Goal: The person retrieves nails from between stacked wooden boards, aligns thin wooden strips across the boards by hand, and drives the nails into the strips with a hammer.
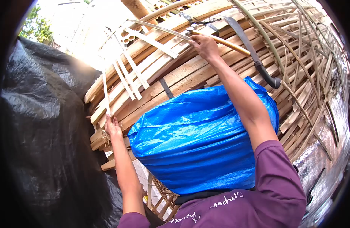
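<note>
At the left, my left hand point(114, 127) closes its fingers on the lower end of a thin pale bamboo strip point(105, 91). Farther up and to the right, my right hand point(206, 46) pinches one end of a long thin strip point(160, 29), which reaches left over the wood. Right beside that hand lies a hammer point(230, 45) with a light wooden handle. A machete point(241, 34) with a black handle rests just beyond it. Several cut pale strips point(135, 70) lie between my two hands.
Stacked wooden planks point(175, 78) run across under my hands. A blue plastic sheet point(197, 140) covers my lap. Black sheeting point(46, 121) hangs at the left. Many loose bamboo strips point(302, 68) lie piled at the right.
</note>
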A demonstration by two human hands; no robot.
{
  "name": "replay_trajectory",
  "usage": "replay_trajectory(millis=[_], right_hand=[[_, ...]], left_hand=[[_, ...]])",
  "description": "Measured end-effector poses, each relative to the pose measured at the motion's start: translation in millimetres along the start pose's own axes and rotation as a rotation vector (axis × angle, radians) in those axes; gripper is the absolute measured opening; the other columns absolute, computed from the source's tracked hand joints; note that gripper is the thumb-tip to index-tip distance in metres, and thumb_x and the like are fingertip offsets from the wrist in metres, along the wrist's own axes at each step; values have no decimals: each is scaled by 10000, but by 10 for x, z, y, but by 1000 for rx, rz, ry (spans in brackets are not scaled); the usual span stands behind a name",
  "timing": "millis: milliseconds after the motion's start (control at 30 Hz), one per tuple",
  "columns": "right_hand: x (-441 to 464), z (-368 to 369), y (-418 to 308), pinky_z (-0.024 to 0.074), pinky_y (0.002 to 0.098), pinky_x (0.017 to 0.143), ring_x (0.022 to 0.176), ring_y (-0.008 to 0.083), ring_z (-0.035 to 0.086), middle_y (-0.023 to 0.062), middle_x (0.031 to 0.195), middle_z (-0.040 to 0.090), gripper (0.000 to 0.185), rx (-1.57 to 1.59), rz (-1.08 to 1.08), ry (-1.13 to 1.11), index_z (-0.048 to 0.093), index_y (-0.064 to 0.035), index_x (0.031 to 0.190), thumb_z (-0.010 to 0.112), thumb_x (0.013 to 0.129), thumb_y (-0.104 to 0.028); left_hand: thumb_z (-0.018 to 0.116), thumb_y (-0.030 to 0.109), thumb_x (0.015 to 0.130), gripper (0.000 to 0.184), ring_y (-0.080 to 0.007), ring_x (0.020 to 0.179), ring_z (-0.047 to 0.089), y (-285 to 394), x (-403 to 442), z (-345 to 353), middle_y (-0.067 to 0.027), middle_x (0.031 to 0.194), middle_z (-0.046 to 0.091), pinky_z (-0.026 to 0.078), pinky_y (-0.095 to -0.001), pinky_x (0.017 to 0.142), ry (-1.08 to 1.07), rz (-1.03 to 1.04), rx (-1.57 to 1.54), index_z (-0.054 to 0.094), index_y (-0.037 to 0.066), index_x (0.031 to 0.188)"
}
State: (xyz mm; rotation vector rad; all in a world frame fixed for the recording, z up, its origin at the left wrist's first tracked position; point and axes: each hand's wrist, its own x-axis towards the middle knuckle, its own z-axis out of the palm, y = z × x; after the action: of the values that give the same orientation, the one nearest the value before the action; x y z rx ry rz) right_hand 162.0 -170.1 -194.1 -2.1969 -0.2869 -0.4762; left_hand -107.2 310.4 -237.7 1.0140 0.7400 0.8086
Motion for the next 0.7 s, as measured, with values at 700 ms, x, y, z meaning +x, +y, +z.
replay_trajectory(millis=[700], right_hand=[[-2697, -4200, 1235, 549, 374, 864, 940, 219, 699, 101, 1088, 721, 429, -575, 525, -38, 663, -179, 1243, 638, 905, -443]], left_hand=[[617, 189, 972, 313, -231, 1038, 613, 416, -1364, 71, -134, 1118, 615, 487, -304, 856, -211, 362, 513, 541, 16, 1222]])
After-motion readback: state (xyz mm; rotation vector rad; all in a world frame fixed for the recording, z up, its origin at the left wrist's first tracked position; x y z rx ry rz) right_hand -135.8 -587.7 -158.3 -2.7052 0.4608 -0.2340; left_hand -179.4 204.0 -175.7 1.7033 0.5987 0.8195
